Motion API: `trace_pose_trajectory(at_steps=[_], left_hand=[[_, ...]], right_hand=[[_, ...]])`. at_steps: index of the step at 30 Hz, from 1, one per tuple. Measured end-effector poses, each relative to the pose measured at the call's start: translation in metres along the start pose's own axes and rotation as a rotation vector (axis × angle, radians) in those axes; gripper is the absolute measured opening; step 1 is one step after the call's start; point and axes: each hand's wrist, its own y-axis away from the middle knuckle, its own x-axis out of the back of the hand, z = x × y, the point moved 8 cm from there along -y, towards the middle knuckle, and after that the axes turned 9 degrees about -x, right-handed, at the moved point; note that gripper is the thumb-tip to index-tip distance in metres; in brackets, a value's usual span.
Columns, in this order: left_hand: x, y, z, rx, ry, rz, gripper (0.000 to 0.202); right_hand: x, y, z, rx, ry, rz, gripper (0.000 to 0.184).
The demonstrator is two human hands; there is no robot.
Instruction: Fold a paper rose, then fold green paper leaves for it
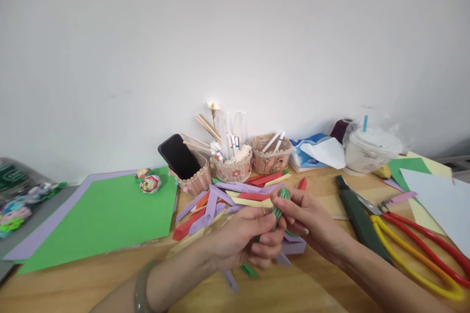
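Observation:
Both my hands meet over the middle of the table, closed on a small rolled piece of green paper [278, 209] with pale stripes. My left hand [257, 235] pinches its lower part between thumb and curled fingers. At the upper end, the thumb and fingers of my right hand [303, 211] hold it. Beneath and behind the hands lies a loose heap of folded paper strips [209, 210] in purple, red, yellow and green. My fingers hide part of the roll and of the heap.
Left are green paper sheets [121, 210] bearing two coiled paper flowers [150, 183]. Along the wall stand a phone [178, 156] in a holder, decorated pots [232, 166], a tissue pack [312, 149] and a lidded cup [372, 149]. Right lie red-and-yellow-handled scissors [411, 249] and a dark green cutter [362, 222].

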Motion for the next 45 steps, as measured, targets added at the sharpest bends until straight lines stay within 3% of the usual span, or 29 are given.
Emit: trace_pose_trajectory(at_steps=[5, 8, 11, 14, 17, 22, 30, 33, 37, 40, 45], left_hand=[[0.011, -0.005, 0.008, -0.052, -0.22, 0.033, 0.039], [0.017, -0.003, 0.02, -0.066, -0.399, 0.109, 0.049], [0.013, 0.001, 0.027, -0.04, -0.559, 0.122, 0.045], [0.011, 0.004, 0.019, 0.066, -0.646, 0.099, 0.039], [0.013, 0.004, 0.009, 0.12, -0.615, 0.078, 0.038], [0.004, 0.002, 0.005, 0.099, -0.346, -0.023, 0.051], [0.011, 0.007, 0.006, 0.123, -0.85, 0.185, 0.025], [0.009, 0.005, 0.004, 0.086, -0.8, 0.151, 0.026], [0.007, 0.002, 0.007, 0.022, -0.665, 0.077, 0.035], [0.005, 0.001, 0.006, 0.027, -0.622, 0.044, 0.04], [0.011, 0.002, 0.002, 0.03, -0.666, 0.154, 0.038]], right_hand=[[-0.001, 0.0, -0.002, 0.009, 0.023, -0.048, 0.04], [0.005, -0.001, -0.004, 0.017, 0.015, -0.002, 0.045], [0.011, -0.002, -0.007, 0.035, 0.053, 0.065, 0.044], [0.013, -0.003, -0.007, 0.031, 0.124, 0.086, 0.044], [0.012, -0.003, -0.006, 0.032, 0.157, 0.054, 0.043], [0.014, -0.001, -0.007, 0.03, 0.104, 0.046, 0.04], [0.013, -0.002, -0.005, 0.015, 0.128, 0.095, 0.043], [0.012, -0.003, -0.004, 0.012, 0.056, 0.084, 0.043], [0.002, -0.003, 0.002, -0.046, 0.026, -0.067, 0.053], [0.003, -0.002, 0.005, -0.066, 0.072, -0.047, 0.045], [0.003, 0.0, 0.001, -0.001, 0.137, 0.017, 0.038]])
